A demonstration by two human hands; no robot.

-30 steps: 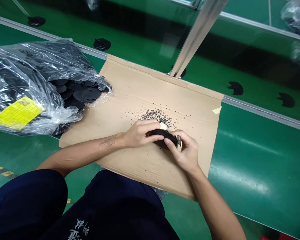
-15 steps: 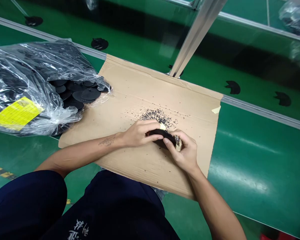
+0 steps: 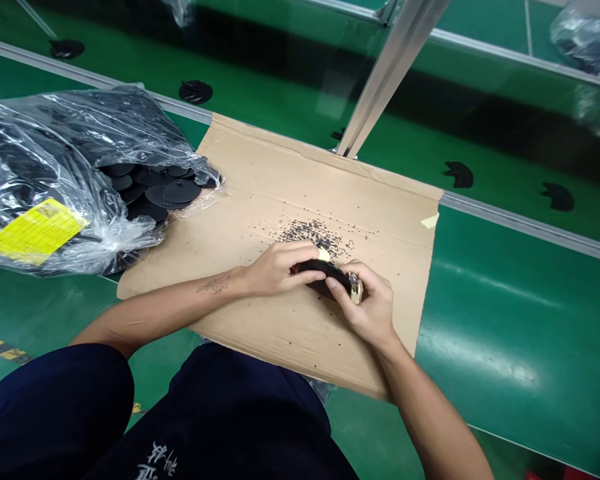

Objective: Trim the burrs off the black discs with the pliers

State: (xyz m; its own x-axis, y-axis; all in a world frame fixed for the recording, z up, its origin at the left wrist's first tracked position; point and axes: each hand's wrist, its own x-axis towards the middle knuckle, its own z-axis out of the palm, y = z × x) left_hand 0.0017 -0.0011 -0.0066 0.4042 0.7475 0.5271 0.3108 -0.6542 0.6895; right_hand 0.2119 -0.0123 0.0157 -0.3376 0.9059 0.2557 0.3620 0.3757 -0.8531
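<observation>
A thin black piece, seen nearly edge-on, is held between both hands above the cardboard sheet. My left hand pinches its left end between thumb and fingers; a pale yellow wrap covers a fingertip. My right hand has its thumb on the piece's near side. A small metal-and-cream tool is tucked in that same hand; its kind is partly hidden by the fingers. Many tiny black scraps lie scattered on the cardboard just beyond the hands.
A clear plastic bag with a yellow label lies at the left, its mouth showing black discs. A metal post rises at the back. Beyond the rail, black pieces rest on a green surface.
The view has shifted slightly. Both hands keep their hold on the black piece in almost the same pose.
</observation>
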